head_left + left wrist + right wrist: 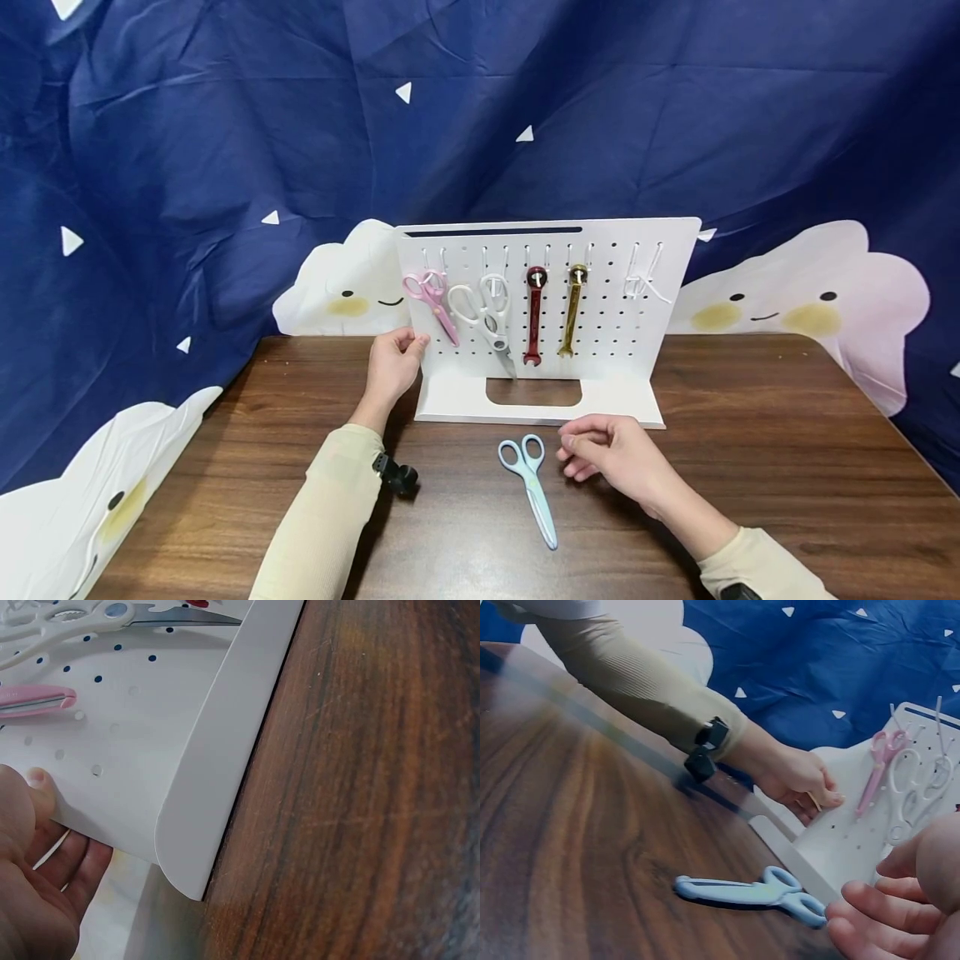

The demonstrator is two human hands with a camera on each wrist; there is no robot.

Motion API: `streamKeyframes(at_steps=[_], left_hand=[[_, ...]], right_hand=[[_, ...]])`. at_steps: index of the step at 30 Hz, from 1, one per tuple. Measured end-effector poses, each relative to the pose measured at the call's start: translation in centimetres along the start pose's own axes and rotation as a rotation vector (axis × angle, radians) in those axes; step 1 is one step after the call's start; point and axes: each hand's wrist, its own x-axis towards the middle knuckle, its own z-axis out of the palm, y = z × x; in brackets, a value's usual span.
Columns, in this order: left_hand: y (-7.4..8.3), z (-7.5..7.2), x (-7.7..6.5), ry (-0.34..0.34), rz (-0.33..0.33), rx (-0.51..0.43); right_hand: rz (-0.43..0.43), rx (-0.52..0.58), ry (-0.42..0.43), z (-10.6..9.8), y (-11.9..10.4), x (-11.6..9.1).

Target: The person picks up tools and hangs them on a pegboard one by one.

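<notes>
My left hand (393, 367) grips the left edge of a white pegboard stand (457, 404). In the left wrist view its thumb lies on the board's front, with the other fingers behind the edge. Light blue scissors (537, 498) lie on the table in front of the stand, handles toward the board. Just right of their handles is my right hand (618, 460), fingers loosely bent and holding nothing. In the right wrist view its fingertips overlap the end of the blue scissors' handle (804, 906).
On the board hang pink scissors (438, 305), white scissors (497, 340), a red wrench (534, 321) and a gold wrench (572, 321). White wire hooks (636, 285) stick out at the board's right side. Behind the wooden table (780, 433) hangs a blue curtain (465, 150).
</notes>
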Motion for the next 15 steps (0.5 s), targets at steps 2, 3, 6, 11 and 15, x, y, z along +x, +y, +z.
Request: streamKeyframes(at_steps=[2, 3, 6, 11, 15], left_hand=[[0.0, 0.0, 0.0, -0.002, 0.002, 0.000], [0.0, 0.0, 0.0, -0.003, 0.002, -0.002], [0.0, 0.0, 0.0, -0.007, 0.001, -0.005], [0.0, 0.0, 0.0, -0.006, -0.002, 0.002], [-0.1, 0.0, 0.0, -0.006, -0.005, 0.010]], right_hand=[[0.016, 0.009, -0.012, 0.3, 0.1, -0.1], [0.028, 0.012, -0.014, 0.5, 0.2, -0.1], [0.050, 0.015, -0.024, 0.9, 0.4, -0.2], [0.064, 0.021, -0.040, 1.5, 0.6, -0.3], [0.090, 0.025, -0.041, 1.9, 1.0, -0.4]])
